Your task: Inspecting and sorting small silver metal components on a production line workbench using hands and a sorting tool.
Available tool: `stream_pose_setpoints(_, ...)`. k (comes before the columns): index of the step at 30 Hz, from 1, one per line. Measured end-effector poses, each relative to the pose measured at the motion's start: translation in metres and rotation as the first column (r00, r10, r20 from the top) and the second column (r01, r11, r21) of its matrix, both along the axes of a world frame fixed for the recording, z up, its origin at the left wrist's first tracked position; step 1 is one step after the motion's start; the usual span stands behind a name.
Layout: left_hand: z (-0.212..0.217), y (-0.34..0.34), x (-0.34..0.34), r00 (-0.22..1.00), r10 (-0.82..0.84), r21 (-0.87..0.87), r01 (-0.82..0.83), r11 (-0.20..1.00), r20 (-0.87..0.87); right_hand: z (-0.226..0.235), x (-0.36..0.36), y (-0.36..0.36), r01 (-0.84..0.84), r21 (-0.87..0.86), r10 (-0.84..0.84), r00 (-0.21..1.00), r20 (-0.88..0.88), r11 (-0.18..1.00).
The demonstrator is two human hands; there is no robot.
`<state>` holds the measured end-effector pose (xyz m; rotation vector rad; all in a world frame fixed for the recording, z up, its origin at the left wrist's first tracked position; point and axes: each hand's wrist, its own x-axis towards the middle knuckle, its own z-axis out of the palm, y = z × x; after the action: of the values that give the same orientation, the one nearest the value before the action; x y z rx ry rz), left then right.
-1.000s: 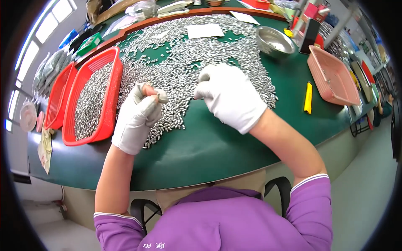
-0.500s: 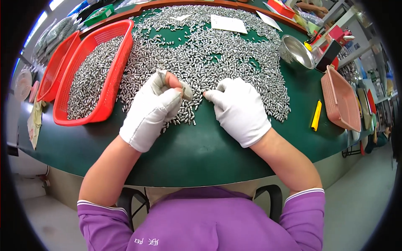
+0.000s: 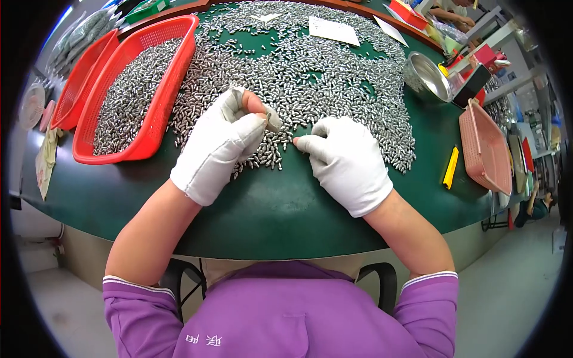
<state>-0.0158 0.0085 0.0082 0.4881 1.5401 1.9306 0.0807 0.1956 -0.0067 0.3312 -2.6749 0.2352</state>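
Small shiny metal parts (image 3: 334, 74), short and rounded, cover much of the green table (image 3: 286, 203) in a loose layer. Over the near edge of this layer is my left hand (image 3: 224, 140), in a white glove with a bare fingertip showing. Its thumb and fingers are pinched together; whatever is between them is too small to make out. To its right, my right hand (image 3: 349, 161), also gloved, rests palm down by the parts. Its fingers are curled and the bare tip of one digit points at the layer's edge. The glove hides what those fingers may hold.
A red basket (image 3: 161, 119) full of the same parts stands left, beside another red basket (image 3: 74, 89). Paper sheets (image 3: 334, 31) lie on the parts. At right are a metal bowl (image 3: 428, 77), a yellow cutter (image 3: 451, 168) and a pink basket (image 3: 486, 152). Another person's hand (image 3: 459, 21) shows beyond.
My left hand stays pinched, tilted slightly, and the small item glimpsed at its fingertips is now hidden. My right hand has drawn slightly back toward me. The whole view has shifted a little.
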Motion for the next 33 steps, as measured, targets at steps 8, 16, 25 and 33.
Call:
stream_pose_setpoints(8, -0.001, -0.001, 0.002, 1.000, -0.006, 0.040, 0.007, 0.999, -0.021, 0.000, -0.002, -0.002, -0.017, 0.021, 0.018, 1.000, -0.013, 1.000)
stream_pose_setpoints(16, 0.000, -0.002, 0.003, 0.999, -0.001, -0.008, 0.001, 1.000, -0.047, 0.006, -0.003, -0.004, -0.051, 0.129, 0.058, 0.997, -0.050, 0.990)
stream_pose_setpoints(25, 0.002, -0.001, 0.003, 0.998, 0.001, -0.004, -0.001, 1.000, -0.055, 0.013, -0.004, -0.004, -0.189, 0.178, 0.188, 0.982, 0.021, 0.966)
stream_pose_setpoints(33, 0.005, -0.002, 0.004, 1.000, -0.001, 0.015, 0.001, 1.000, -0.017, 0.001, -0.005, -0.003, -0.142, -0.001, 0.142, 0.990, 0.006, 0.990)
